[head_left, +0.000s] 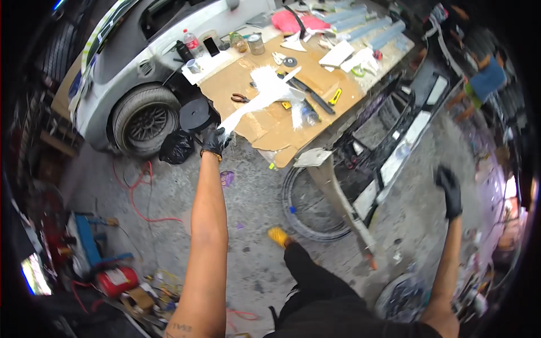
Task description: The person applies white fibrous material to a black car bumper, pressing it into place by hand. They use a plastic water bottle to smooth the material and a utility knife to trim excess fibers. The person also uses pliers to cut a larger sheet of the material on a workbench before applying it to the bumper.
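Note:
My left hand (214,143), in a black glove, is closed on one end of a strip of white fibreglass matting (248,107). Frayed strands run from the fist up across the cardboard (225,93) on the table, where a wider bright piece lies. Around it on the cardboard are red-handled pliers (240,98), a yellow utility knife (336,96), a long dark tool (314,94) and a grey disc (289,61). Out to the right, my right hand (448,191), also black-gloved, hangs over the floor, touching nothing visible. Motion blur hides how its fingers are set.
A white car body with a bare wheel (147,121) stands at left, beside a black round container (197,115). Right of the table are a bumper (403,149) and a coiled hose (290,211). A red hose (138,197) crosses the floor. Another person (487,79) is far right.

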### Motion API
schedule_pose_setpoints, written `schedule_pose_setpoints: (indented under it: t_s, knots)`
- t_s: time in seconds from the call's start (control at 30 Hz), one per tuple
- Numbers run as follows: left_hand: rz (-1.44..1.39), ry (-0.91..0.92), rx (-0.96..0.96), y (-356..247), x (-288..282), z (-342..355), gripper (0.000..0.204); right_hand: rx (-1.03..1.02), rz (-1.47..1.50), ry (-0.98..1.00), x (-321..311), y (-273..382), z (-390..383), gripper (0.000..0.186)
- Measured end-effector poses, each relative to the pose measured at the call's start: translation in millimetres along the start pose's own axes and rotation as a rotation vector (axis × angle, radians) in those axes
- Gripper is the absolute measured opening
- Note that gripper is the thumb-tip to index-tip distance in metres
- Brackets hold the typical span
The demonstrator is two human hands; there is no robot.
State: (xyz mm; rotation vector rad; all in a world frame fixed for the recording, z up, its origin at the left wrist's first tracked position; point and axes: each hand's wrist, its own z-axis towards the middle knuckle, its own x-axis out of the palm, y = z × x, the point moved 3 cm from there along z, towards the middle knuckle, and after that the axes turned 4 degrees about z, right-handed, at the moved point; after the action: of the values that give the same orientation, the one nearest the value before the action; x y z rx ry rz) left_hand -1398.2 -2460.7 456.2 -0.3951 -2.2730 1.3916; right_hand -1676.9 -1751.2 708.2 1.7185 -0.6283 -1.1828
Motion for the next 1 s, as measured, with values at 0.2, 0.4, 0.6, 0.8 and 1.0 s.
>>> schedule_pose_setpoints:
  t_s: [0.2, 0.4, 0.6, 0.8, 1.0]
  knots:
    - [0.15, 0.123, -0.068, -60.0, -119.2, 76.1, 0.039, -0.466, -0.376, 0.46, 312.8, 101.6, 197.8, 0.086]
    - [0.207, 0.212, -0.057, -90.6, -113.9, 116.0, 0.044, -0.306, -1.038, 0.516, 578.2, 87.5, 374.0, 0.117]
    - [0.353, 0.129, -0.291, -157.7, -160.6, 160.1, 0.028, -0.234, -0.859, 0.681, 707.9, -31.4, 442.2, 0.056]
    - [0.44, -0.049, -0.134, -214.2, -283.3, 243.6, 0.028, -0.006, -0.58, 0.311, 749.1, 14.7, 484.3, 0.035]
    - [0.485, -0.022, -0.491, -162.1, -267.0, 338.3, 0.032, -0.094, 0.207, 0.157, 831.1, 92.2, 509.9, 0.036]
